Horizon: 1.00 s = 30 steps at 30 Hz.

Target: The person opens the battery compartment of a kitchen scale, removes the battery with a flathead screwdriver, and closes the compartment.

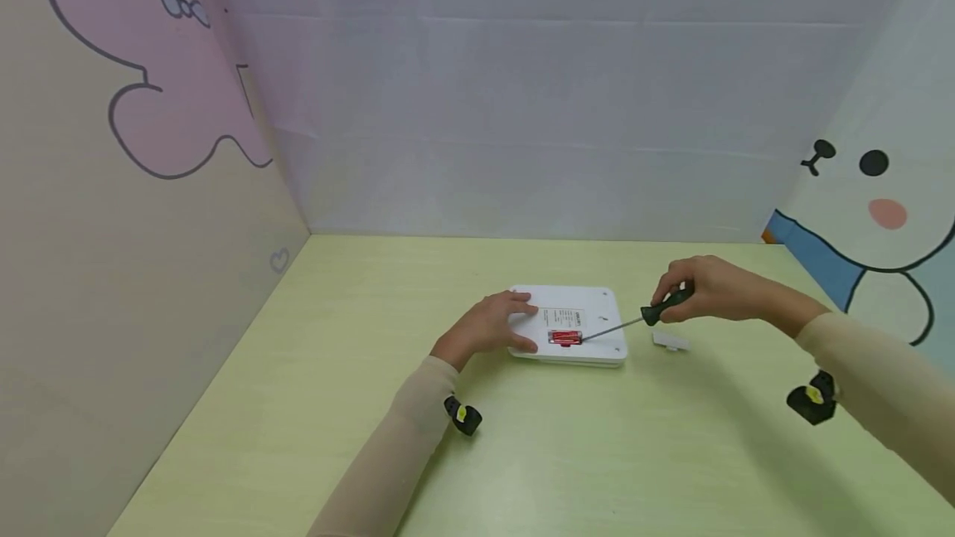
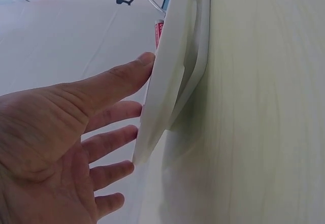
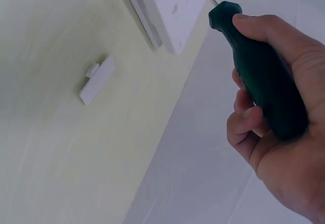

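A white, flat, rounded-square device [image 1: 607, 302] lies on the table with a printed label and an uncovered battery compartment facing up. Red batteries [image 1: 564, 337] sit in that compartment. My left hand [image 1: 488, 323] rests on the device's left side, thumb and fingers spread and fairly straight; in the left wrist view the fingertips touch its face near the edge. My right hand [image 1: 709, 288] grips a screwdriver by its dark green handle [image 3: 266, 76]. The thin metal shaft [image 1: 613, 329] slants down to the left, its tip at the right end of the batteries.
A small white battery cover [image 1: 671, 341] with a tab lies on the pale green table [image 1: 567, 454], right of the device. Behind the table hangs a pale cloth wall [image 1: 522, 123], and cartoon-printed panels stand at both sides. Each sleeve carries a small black wrist mount.
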Tool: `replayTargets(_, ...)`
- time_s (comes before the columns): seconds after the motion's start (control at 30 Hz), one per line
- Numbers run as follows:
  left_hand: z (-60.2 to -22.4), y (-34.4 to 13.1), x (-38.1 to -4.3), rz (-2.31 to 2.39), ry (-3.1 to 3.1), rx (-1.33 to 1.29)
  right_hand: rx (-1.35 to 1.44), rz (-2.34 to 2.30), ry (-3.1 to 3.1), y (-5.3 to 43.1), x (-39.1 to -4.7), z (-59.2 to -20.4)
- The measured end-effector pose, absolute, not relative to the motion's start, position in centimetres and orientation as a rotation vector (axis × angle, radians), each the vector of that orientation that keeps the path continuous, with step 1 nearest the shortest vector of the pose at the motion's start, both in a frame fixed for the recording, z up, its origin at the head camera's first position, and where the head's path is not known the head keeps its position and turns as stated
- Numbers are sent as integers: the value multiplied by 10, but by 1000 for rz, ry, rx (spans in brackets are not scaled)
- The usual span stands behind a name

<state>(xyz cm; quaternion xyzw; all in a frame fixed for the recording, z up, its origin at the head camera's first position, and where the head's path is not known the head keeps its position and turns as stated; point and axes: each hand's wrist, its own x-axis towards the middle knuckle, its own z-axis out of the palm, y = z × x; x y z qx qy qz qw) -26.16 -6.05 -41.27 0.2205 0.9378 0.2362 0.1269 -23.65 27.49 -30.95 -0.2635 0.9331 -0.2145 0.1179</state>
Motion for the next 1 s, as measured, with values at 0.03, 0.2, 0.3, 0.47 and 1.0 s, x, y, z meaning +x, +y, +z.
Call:
replayTargets(0.03, -413, -60, -261, 691, 2730, 640, -783, -615, 2729, 273, -237, -308)
replayTargets(0.2, -412, -59, -261, 684, 2746, 650, -809, -564, 2723, 266, -240, -302)
replayTargets(0.3, -412, -58, -260, 682, 2769, 646, -819, -547, 2715, 263, -241, -298)
replayTargets(0.47, -412, -55, -257, 686, 2807, 614, -796, -550, 2714, 265, -243, -299)
replayTargets(1.0, -415, -52, -258, 673, 2831, 580, -609, -1005, 2587, 311, -236, -362)
